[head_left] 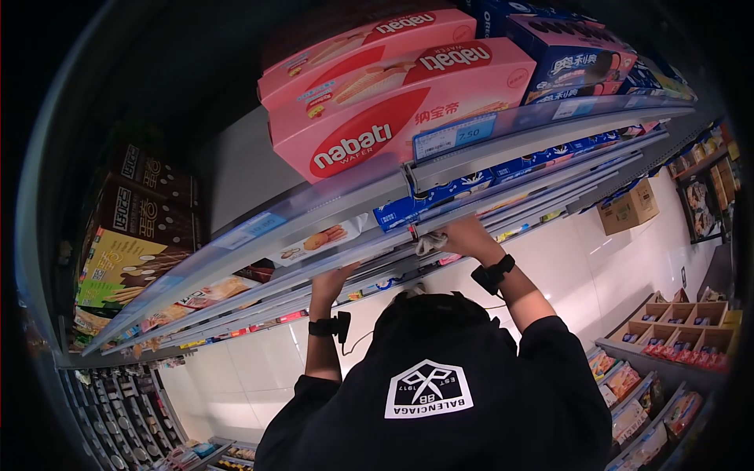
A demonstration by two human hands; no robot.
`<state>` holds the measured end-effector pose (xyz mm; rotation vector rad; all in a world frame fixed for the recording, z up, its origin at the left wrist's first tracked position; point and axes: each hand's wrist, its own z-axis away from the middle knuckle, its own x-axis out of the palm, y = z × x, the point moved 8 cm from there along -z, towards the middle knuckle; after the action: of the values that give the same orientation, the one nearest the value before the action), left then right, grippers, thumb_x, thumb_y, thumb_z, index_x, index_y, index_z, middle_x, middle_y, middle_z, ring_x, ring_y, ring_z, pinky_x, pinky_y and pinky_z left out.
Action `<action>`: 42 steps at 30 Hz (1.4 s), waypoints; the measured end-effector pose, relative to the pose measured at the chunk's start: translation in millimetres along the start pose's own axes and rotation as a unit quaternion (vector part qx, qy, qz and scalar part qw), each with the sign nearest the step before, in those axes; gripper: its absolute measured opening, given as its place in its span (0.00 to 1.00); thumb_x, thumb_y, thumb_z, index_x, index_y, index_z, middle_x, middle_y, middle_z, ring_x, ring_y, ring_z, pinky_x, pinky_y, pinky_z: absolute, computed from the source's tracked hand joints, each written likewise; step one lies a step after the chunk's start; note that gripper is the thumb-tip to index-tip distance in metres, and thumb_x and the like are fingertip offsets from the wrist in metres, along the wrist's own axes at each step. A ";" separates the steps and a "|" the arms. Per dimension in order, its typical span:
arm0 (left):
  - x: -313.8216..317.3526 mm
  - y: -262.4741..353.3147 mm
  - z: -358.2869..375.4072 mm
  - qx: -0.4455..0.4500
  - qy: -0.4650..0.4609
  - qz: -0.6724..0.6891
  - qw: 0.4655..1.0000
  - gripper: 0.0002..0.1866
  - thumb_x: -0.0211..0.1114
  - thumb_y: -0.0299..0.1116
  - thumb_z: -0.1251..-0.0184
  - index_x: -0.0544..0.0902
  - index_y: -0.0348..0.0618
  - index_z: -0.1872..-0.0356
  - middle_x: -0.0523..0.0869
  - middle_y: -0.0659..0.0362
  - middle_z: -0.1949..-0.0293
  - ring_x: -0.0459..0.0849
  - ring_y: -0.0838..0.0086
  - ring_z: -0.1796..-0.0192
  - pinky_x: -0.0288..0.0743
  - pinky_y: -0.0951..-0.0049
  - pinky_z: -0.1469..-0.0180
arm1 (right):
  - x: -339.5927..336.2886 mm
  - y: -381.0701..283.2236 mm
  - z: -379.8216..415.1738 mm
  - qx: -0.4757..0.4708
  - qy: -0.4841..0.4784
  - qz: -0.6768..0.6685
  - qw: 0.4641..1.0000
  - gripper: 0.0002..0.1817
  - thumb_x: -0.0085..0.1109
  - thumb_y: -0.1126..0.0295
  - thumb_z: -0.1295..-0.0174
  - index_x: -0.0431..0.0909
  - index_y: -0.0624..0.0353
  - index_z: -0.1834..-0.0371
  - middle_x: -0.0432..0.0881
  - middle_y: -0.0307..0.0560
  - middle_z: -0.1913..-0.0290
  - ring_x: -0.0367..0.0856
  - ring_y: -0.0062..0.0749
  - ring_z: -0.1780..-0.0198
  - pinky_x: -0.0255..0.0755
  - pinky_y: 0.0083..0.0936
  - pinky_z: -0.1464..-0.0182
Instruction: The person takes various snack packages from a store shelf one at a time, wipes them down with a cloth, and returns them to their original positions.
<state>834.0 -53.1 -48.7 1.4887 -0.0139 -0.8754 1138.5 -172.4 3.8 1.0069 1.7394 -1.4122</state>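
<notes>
My right hand grips a crumpled greyish-white cloth at the front edge of a lower shelf. Beside it, blue boxes stand behind a clear front strip. Further left, my left hand reaches up to the same shelf edge, its fingers hidden behind the rail. Closest to that hand is a white package with biscuits pictured on it. Both wrists wear black straps with small devices.
Above my hands, the upper shelf's rail carries price tags, pink nabati wafer boxes and blue Oreo boxes. Dark boxes stand at left. A cardboard carton sits on the white floor; more racks stand behind me.
</notes>
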 end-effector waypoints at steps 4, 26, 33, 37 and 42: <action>8.0 -19.0 -7.2 0.043 0.011 -0.113 0.993 0.23 0.76 0.42 0.31 0.86 0.38 0.41 0.91 0.50 0.47 0.88 0.56 0.45 0.79 0.63 0.39 | -14.7 -14.0 17.9 -0.089 0.076 0.028 0.993 0.14 0.76 0.60 0.49 0.95 0.48 0.59 0.85 0.47 0.39 0.79 0.50 0.34 0.68 0.49 0.29; 63.0 146.6 45.7 0.288 -0.051 -0.102 0.951 0.33 0.84 0.37 0.44 0.81 0.39 0.37 0.90 0.51 0.48 0.89 0.54 0.45 0.81 0.59 0.39 | -59.5 -84.9 74.8 -0.080 0.123 -0.029 0.989 0.16 0.79 0.60 0.58 0.95 0.48 0.63 0.82 0.46 0.37 0.77 0.48 0.35 0.65 0.49 0.26; 70.6 122.4 60.5 0.148 -0.127 0.209 0.958 0.28 0.81 0.32 0.36 0.81 0.37 0.38 0.93 0.55 0.52 0.90 0.75 0.50 0.82 0.69 0.44 | -66.4 -102.8 78.2 -0.048 0.074 -0.213 0.973 0.17 0.79 0.68 0.58 0.93 0.56 0.61 0.82 0.48 0.32 0.79 0.51 0.36 0.71 0.42 0.31; 64.9 119.2 73.1 0.118 -0.086 0.256 0.956 0.19 0.72 0.28 0.27 0.81 0.36 0.39 0.93 0.58 0.52 0.87 0.79 0.50 0.80 0.72 0.43 | -89.9 -91.5 91.4 0.021 0.214 -0.293 0.932 0.15 0.70 0.77 0.51 0.87 0.66 0.58 0.84 0.53 0.35 0.84 0.47 0.37 0.76 0.36 0.34; 49.1 140.2 93.7 0.128 -0.038 0.302 0.944 0.16 0.63 0.31 0.18 0.78 0.36 0.37 0.89 0.59 0.45 0.83 0.80 0.44 0.74 0.74 0.36 | -117.7 -84.2 117.1 0.104 0.442 -0.160 0.877 0.25 0.61 0.85 0.43 0.81 0.70 0.40 0.85 0.62 0.36 0.86 0.55 0.37 0.76 0.35 0.33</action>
<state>889.6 -179.2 60.1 1.5596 -0.6314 -0.4362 1124.0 -314.9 122.7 1.7317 2.5292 -1.4616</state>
